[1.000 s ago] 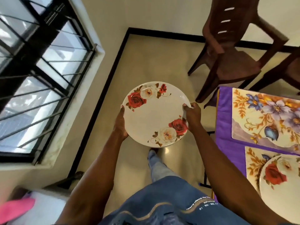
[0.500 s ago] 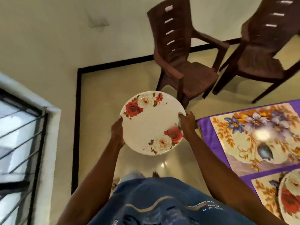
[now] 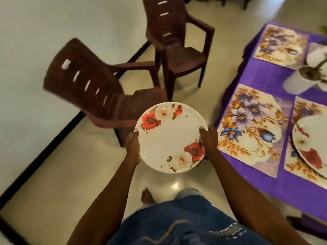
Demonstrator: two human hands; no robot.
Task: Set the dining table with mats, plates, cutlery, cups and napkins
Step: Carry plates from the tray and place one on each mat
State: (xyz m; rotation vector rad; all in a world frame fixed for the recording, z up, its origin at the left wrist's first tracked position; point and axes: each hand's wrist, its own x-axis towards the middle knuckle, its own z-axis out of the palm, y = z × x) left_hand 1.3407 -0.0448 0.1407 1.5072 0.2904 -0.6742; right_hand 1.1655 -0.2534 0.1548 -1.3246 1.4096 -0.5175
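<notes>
Carrying a rose-printed plate (image 3: 169, 137) level in front of the body, the person is standing on the tiled floor just off the corner of the desk (image 3: 261, 80), which is draped in a purple cloth. The left hand (image 3: 133, 147) is curling round the plate's near-left rim, and the right hand (image 3: 208, 138) is gripping the opposite rim with its thumb lying on top; how the fingers lie underneath is hidden. The plate is hanging over the floor, near the desk's edge but not yet above it.

Lying closest to the plate is a bare floral mat (image 3: 251, 129), and that seems the likely target. Beyond it, a second mat (image 3: 300, 167) is already bearing another plate (image 3: 311, 144), while a third mat (image 3: 279, 46) is lying further along with nothing on it. A white pot (image 3: 297, 82) holding some sort of plant is standing between them.

To do this well, I would say the person should be keeping the plate flat, stepping in toward the bare mat, and lowering it squarely onto the middle of the floral print, so that an even border of mat is showing all round. Sliding the fingers out from under one side at a time should be stopping any clatter or any dragging of the mat across the cloth. Two brown plastic chairs (image 3: 178, 50) are standing away from the desk, so nothing appears to be blocking the approach.
</notes>
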